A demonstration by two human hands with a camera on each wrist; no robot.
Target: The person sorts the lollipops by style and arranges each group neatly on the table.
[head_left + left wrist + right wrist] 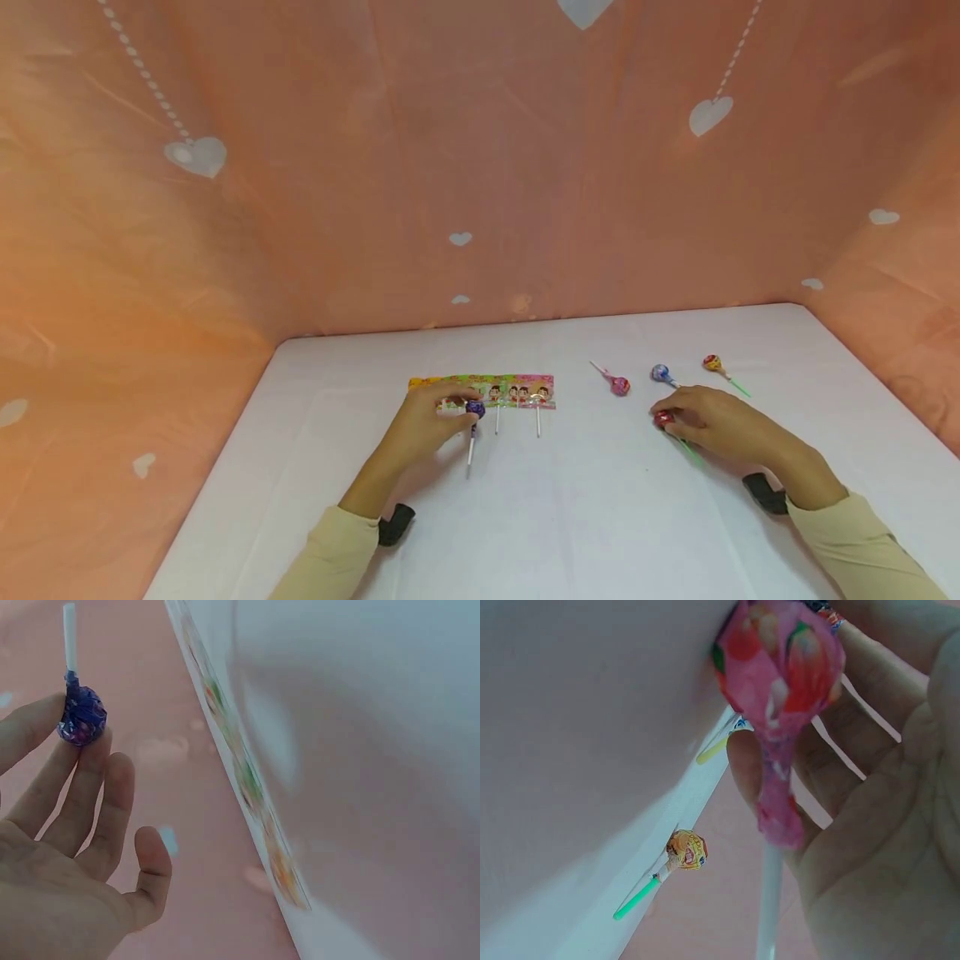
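five round wrapped lollipops: a purple one (475,408) at nine o'clock, a red one (663,418) at three o'clock, and a pink one (619,385), a blue one (660,372) and a yellow one (712,362) lying toward one and two o'clock. one strip of flat packaged lollipops (495,390) at eleven o'clock. two hands, left (427,425) and right (712,423). one white table (570,517).

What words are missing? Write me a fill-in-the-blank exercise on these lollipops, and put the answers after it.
The left hand pinches a lollipop whose wrapper is ____.
The right hand grips a ____ lollipop.
Beyond the right hand, ____ loose lollipops lie on the table.
The yellow lollipop has a ____ stick.
Answers: purple; red; three; green.
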